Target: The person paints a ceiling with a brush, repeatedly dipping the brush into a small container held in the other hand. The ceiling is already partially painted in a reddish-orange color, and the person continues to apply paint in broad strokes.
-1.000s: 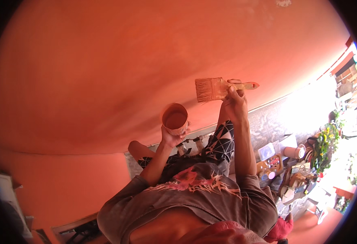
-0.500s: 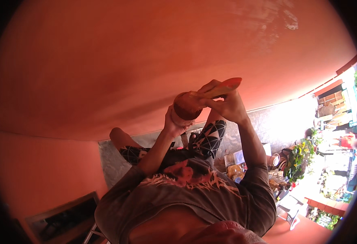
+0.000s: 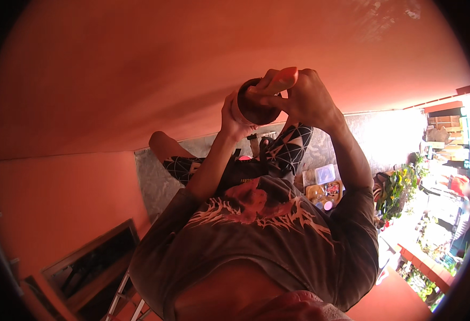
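Observation:
In front of the reddish-orange wall (image 3: 138, 69), my left hand (image 3: 231, 120) is wrapped round a small round tub (image 3: 237, 108). The tub's mouth is tipped toward me, and its inside looks dark reddish-brown. My right hand (image 3: 312, 99) grips a paintbrush by its handle (image 3: 285, 79), fingers closed round it. The handle's red end points up and to the right. The brush's lower end reaches into the tub's mouth, where shadow and my fingers partly hide the bristles.
Grey floor (image 3: 154, 184) shows by my legs. Beside my right arm, a brown tray (image 3: 314, 193) and a clear plastic box (image 3: 325, 174) lie low. A ladder (image 3: 118, 297) stands at lower left near a dark framed opening (image 3: 93, 267). Plants (image 3: 400, 192) are at the right.
Both hands have moved up in the picture, farther from my body, with the tub and brush. The brush has turned more steeply into the tub's mouth.

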Demonstrator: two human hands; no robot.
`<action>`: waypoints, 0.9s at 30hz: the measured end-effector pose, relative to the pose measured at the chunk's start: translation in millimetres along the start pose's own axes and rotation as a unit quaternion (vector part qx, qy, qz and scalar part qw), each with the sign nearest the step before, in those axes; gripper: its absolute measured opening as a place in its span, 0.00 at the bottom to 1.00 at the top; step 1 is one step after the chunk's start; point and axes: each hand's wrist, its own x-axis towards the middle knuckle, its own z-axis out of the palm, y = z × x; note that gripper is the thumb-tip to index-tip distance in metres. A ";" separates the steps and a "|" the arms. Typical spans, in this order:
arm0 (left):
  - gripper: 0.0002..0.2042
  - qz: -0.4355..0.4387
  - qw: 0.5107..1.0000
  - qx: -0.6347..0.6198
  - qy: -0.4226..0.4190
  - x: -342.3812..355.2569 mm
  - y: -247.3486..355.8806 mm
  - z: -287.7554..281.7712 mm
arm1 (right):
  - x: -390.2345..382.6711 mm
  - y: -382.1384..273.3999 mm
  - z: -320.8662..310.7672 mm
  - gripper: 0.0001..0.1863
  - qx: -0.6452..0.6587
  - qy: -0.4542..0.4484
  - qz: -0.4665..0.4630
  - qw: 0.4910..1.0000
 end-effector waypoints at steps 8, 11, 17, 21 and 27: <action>0.32 0.014 0.991 -0.020 0.130 -5.7 -4.4 14.2 | -0.3 -0.6 23.9 0.14 -0.122 0.020 -0.057 0.991; 0.34 0.003 0.997 -0.011 0.072 -3.8 -3.0 -6.6 | 0.3 -9.5 21.0 0.14 -0.149 0.027 -0.038 0.988; 0.34 0.014 0.994 0.022 -0.107 8.4 -2.2 -42.4 | 4.9 -3.6 7.7 0.13 0.006 0.088 -0.032 0.996; 0.33 0.009 0.996 -0.005 0.086 -0.3 -2.9 -0.7 | 1.2 8.7 7.3 0.10 -0.060 0.046 0.030 0.997; 0.32 -0.007 0.998 0.032 0.060 1.2 -4.0 -7.1 | 6.6 -9.8 4.9 0.12 -0.171 0.027 -0.090 0.981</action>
